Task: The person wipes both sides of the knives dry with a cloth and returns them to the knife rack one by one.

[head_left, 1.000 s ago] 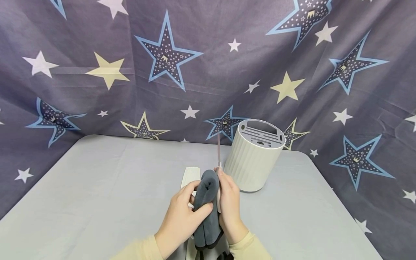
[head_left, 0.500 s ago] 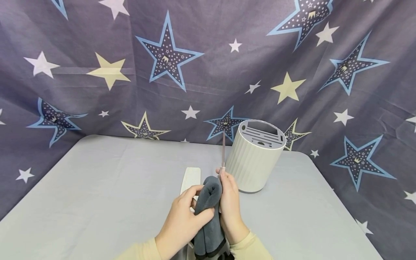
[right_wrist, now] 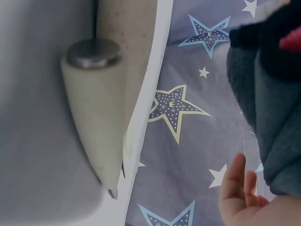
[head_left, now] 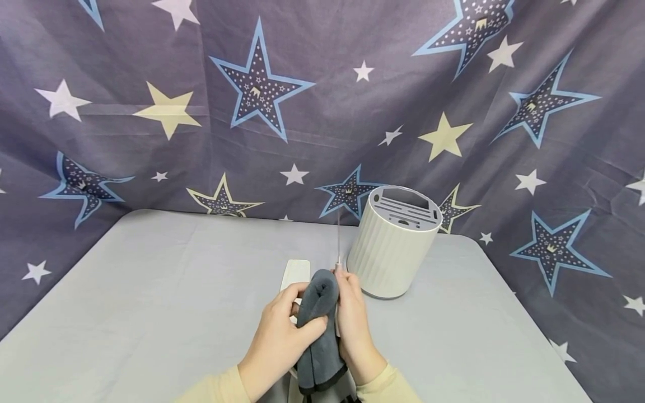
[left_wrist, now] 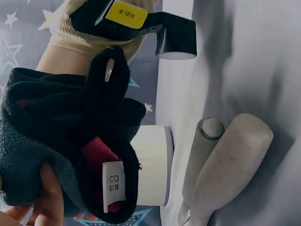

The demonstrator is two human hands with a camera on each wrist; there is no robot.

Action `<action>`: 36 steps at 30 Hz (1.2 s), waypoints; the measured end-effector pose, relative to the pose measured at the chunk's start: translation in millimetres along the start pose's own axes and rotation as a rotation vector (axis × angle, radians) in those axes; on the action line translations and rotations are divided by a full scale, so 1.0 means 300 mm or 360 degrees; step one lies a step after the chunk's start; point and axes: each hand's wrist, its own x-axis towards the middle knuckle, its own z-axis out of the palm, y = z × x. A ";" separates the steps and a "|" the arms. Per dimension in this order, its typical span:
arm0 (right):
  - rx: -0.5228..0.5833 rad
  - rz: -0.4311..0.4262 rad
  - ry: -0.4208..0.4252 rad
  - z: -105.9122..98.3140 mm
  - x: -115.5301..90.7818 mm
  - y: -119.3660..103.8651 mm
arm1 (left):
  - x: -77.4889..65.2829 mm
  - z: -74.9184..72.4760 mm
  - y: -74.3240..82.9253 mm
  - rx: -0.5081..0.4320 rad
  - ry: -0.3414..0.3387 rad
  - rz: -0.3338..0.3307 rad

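Observation:
A dark grey fleece cloth (head_left: 318, 330) with black edging hangs folded from my left hand (head_left: 282, 336), thumb on its near side. In the left wrist view the fleece cloth (left_wrist: 42, 155) shows a black loop, a red inside and a white label. Right of it, my right hand (head_left: 355, 324) grips a knife (head_left: 339, 240) by its pale handle. Its thin blade points away from me, seen nearly edge-on. The cloth lies against the handle and right hand. Curled fingers of the right hand (right_wrist: 237, 200) show in the right wrist view; the knife is hidden there.
A cream ribbed knife block (head_left: 395, 246) with a slotted grey top stands just beyond my right hand. Behind the left hand lies a pale flat piece (head_left: 295, 272). Pale handles, one with a metal end cap (left_wrist: 212, 128), lie on the grey table (head_left: 151, 302).
Both hands, with cloth and knife, have shifted slightly right and then back left. The blade has turned and looks thinner than before. The knife block has not moved.

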 end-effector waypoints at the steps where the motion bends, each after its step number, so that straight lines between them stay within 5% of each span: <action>1: 0.0003 0.0007 -0.0006 0.000 -0.001 0.001 | 0.001 0.000 -0.001 0.0003 0.0004 -0.0008; 22: -0.0068 0.0080 -0.0140 0.005 -0.051 0.005 | 0.045 -0.025 -0.022 -0.0080 0.0188 0.0061; 36: -0.0106 0.0027 -0.0091 0.007 -0.034 -0.010 | 0.034 -0.026 0.000 -0.0183 0.0144 -0.0022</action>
